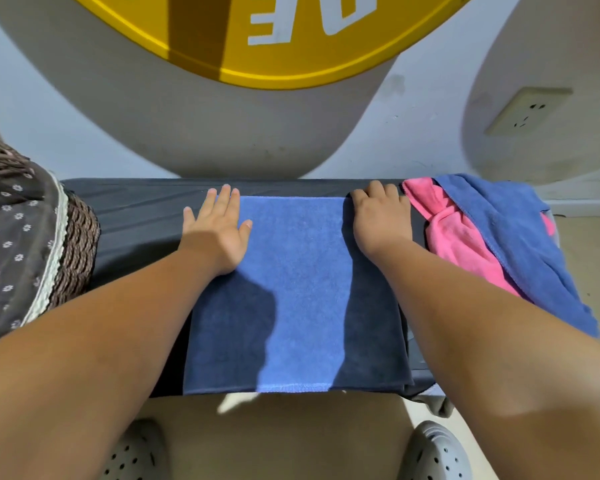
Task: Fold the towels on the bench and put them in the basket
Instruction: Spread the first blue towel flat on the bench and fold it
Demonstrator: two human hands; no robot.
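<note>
Pale wall (430, 98), socket (529, 110), beige floor (291, 427)

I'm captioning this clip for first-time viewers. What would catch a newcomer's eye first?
The blue towel spread flat across the dark bench, mid-frame, with the left hand flat on its left edge and the right hand curled at its far right corner. Next, the pink towel heaped under a second blue towel at right, and the yellow sign up top.

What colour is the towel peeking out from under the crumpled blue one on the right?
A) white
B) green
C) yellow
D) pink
D: a pink towel pokes out from under the crumpled blue towel at the right end of the bench, beside the flat blue towel.
</note>
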